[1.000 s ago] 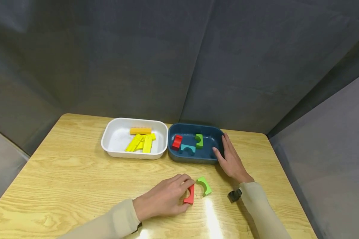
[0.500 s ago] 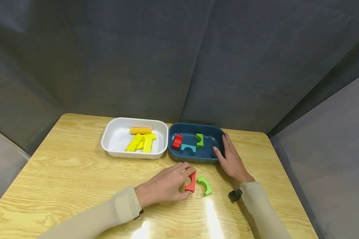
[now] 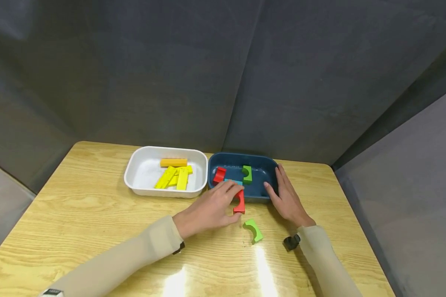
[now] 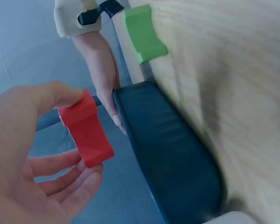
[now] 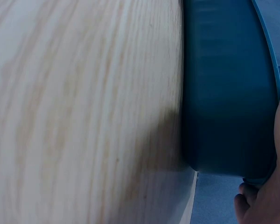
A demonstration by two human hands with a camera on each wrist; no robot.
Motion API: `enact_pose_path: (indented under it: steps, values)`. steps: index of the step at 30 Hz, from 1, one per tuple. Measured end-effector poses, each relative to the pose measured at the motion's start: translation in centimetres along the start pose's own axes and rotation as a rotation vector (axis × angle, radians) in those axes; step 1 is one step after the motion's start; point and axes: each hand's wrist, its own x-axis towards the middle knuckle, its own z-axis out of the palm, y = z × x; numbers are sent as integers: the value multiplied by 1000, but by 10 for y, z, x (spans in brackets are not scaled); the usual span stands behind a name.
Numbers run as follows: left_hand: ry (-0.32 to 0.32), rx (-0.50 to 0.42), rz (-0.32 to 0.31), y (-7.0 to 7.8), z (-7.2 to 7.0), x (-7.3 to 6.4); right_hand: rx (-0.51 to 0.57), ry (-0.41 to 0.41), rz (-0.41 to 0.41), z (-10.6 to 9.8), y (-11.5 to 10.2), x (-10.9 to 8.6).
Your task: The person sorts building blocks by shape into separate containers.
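My left hand (image 3: 209, 208) pinches a red arch block (image 3: 240, 202) between thumb and fingers, over the front edge of a dark blue tray (image 3: 258, 199). In the left wrist view, the red block is beyond the tray's rim. My right hand (image 3: 288, 200) holds the tray's right end, its thumb over the rim and its fingers along the outer side. Inside lie another red block (image 3: 219, 175), a green arch block (image 3: 247, 175) and a blue block (image 3: 234, 182), partly hidden by my left hand. A light green arch block (image 3: 253, 231) lies on the table in front.
A white tray (image 3: 141, 190) stands left of the blue one, holding several yellow blocks (image 3: 166, 177) and an orange block (image 3: 174, 162). Dark grey cloth (image 3: 171, 82) rises behind the wooden table (image 3: 96, 231).
My left hand has lifted the red arch block from beside the light green one and carried it forward to the dark blue tray. My right hand has stayed put.
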Motion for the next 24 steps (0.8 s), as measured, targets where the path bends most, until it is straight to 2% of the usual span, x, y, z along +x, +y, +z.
enact_pose_path:
  steps: [4, 10, 16, 24]
  values:
    - [32, -5, -36, -2, -4, 12, 1, 0, 2, 0, 0, 1]
    - [20, 15, -92, -9, -6, 30, 2, 3, 1, 1, 0, 0]
    - [13, 42, -132, -19, -2, 46, 12, 0, 7, 0, 1, -1]
    - [5, 34, -194, -29, 4, 65, 8, 3, -1, 1, 2, 0]
